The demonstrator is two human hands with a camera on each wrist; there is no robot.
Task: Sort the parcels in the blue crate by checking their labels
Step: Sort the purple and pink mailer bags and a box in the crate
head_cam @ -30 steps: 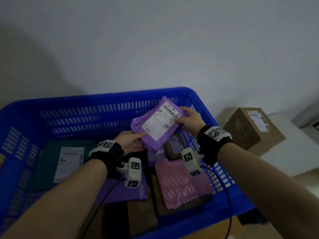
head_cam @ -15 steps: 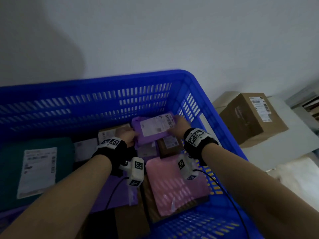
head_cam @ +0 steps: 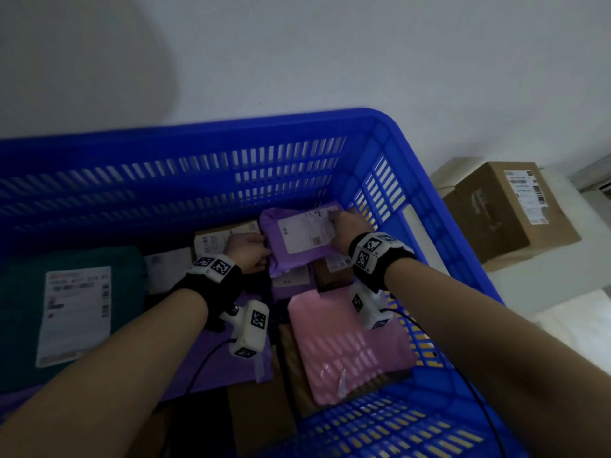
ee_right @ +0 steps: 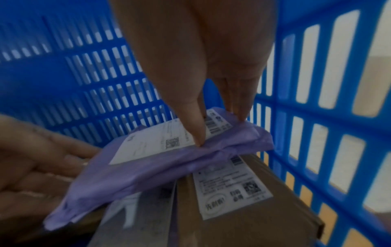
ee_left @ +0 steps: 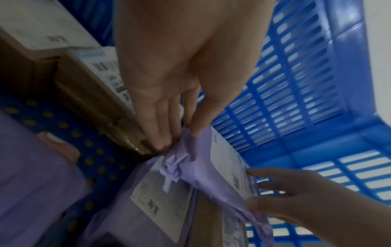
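The purple parcel (head_cam: 299, 238) lies label-up at the blue crate's (head_cam: 205, 143) 1 o'clock corner, atop other parcels. Left hand (head_cam: 246, 252) pinches its 9 o'clock edge; right hand (head_cam: 347, 226) pinches its 3 o'clock edge beside the slatted wall.

Parcels (head_cam: 347, 345) in crate (head_cam: 198, 140); cardboard box (head_cam: 509, 209) outside, right of crate.

Plain white wall (head_cam: 330, 54), dim light, pale floor (head_cam: 575, 325)
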